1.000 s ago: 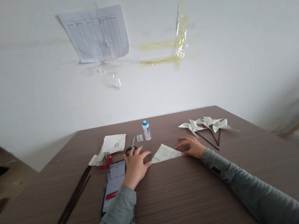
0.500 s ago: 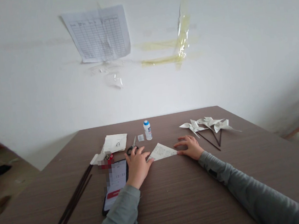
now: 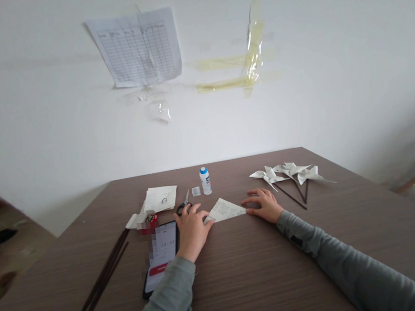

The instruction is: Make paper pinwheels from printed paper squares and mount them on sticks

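Note:
A printed sheet of paper [image 3: 225, 210], folded into a triangle, lies on the table between my hands. My left hand [image 3: 193, 230] has its left corner between thumb and index finger, the other fingers spread loosely. At the right corner, my right hand [image 3: 265, 205] holds the paper with its thumb and curled fingertips. Just beyond my left fingers are black-handled scissors [image 3: 183, 206]. A phone [image 3: 162, 252] with a lit screen lies beside my left wrist, partly covered by the sleeve.
A white bottle with a blue cap [image 3: 205, 181] stands near a small clear piece [image 3: 195, 191]. Paper squares [image 3: 161, 198] and a red item [image 3: 150, 224] lie left, above dark sticks [image 3: 102, 280]. Several paper pinwheels [image 3: 288, 170] on sticks lie right. A wall rises behind.
Almost nothing differs; both hands stay at the triangle's corners, and the view has shifted very slightly.

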